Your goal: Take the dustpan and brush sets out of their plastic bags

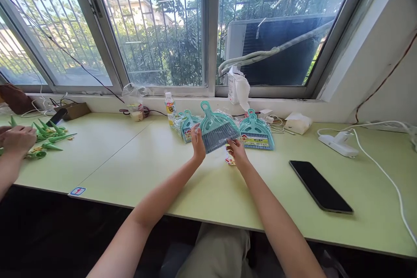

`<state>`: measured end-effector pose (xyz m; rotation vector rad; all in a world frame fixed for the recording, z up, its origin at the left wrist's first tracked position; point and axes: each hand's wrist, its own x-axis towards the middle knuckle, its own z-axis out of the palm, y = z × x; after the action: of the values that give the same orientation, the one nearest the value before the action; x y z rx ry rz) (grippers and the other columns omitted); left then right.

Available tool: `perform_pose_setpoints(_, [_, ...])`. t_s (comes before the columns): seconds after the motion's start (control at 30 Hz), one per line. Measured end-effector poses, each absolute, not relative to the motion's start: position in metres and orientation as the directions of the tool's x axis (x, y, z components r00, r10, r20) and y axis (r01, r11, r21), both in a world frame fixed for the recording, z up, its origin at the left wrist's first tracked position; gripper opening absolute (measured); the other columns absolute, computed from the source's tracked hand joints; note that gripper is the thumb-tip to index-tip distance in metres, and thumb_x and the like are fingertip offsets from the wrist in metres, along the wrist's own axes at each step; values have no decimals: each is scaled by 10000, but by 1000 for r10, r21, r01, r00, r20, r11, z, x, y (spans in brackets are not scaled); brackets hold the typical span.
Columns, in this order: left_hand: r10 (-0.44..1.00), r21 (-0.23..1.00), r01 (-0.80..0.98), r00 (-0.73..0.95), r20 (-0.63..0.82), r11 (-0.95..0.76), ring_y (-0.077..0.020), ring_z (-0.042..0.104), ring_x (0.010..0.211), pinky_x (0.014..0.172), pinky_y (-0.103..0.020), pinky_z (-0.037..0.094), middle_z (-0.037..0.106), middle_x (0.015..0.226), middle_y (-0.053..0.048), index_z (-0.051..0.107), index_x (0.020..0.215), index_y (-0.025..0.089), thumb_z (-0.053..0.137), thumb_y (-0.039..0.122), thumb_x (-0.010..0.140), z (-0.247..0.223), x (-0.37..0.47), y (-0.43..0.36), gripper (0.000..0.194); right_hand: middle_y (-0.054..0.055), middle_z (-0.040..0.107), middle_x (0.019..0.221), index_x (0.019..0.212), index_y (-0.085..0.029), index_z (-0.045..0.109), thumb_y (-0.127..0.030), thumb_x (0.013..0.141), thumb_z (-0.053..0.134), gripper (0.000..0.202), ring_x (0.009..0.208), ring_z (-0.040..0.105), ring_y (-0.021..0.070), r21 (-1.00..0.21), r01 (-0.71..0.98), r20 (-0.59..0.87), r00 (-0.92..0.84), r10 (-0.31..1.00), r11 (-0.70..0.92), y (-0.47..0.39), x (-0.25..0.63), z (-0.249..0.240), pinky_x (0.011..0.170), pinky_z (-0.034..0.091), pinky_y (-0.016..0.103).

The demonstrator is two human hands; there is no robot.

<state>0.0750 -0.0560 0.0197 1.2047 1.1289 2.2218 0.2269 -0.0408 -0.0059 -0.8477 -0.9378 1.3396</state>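
Clear-wrapped teal plastic dustpan-and-brush set (219, 134): step in hand, two-handed holding, left grip (197, 144) and right grip (237, 152) clamped on its edges. Next move likely calls for steady support.

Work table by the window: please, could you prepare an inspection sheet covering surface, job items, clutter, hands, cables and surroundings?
Surface: pale green table, with a sticker at the front edge.
Job items: one wrapped brush-and-dustpan set, held up; similar wrapped sets on both sides.
Clutter: phone, bottle.
Hands: left hand holds the set's left side, right hand its lower right corner.
Cables: white cable lying loose at right, near a power strip.
Surroundings: windows; at far left, a co-worker's hand beside green pieces.
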Motion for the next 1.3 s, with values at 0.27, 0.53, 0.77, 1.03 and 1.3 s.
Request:
perform_pose_setpoints(0.27, [683,818,-190,-667,298,-543,-148,595,807,781,-279,477,626,900,-63,586,844,189,512,391,883,16,41,-20,218,-38,533,515,595,-213,477,-452,462,831,448,430,433,73,-910,-379,183,-6,983,168,-42,221,1,416,260,238])
perform_pose_setpoints(0.53, [681,844,-206,-695,230,-495,-122,623,714,723,-253,495,653,809,-54,634,806,148,526,229,837,12,17,-8,139,-38,531,464,598,-199,515,-492,501,807,425,384,457,80,-927,-316,232,-63,971,201,-47,218,4,385,287,231])
perform_pose_setpoints(0.77, [708,924,-103,-676,206,-367,-182,668,706,703,-323,533,667,763,-69,629,897,140,537,264,833,18,-16,-8,167,-8,596,543,632,-194,532,-498,506,801,425,371,496,97,-955,-221,242,-191,951,199,-51,208,3,352,306,229])
perform_pose_setpoints(1.03, [526,480,739,-200,826,-473,-240,551,1172,1025,-394,398,630,1224,-89,592,1173,221,504,443,909,47,-10,-39,356,-32,569,543,728,-190,621,-444,634,702,283,380,523,105,-950,-116,312,-295,903,290,-55,213,4,357,349,223])
perform_pose_setpoints(1.3, [836,745,546,-138,531,-383,-174,586,672,633,-283,456,677,773,-50,694,856,190,697,519,708,32,-37,-17,361,-42,546,484,731,-192,632,-480,617,691,316,353,486,103,-963,-75,271,-307,912,260,-57,212,5,336,363,226])
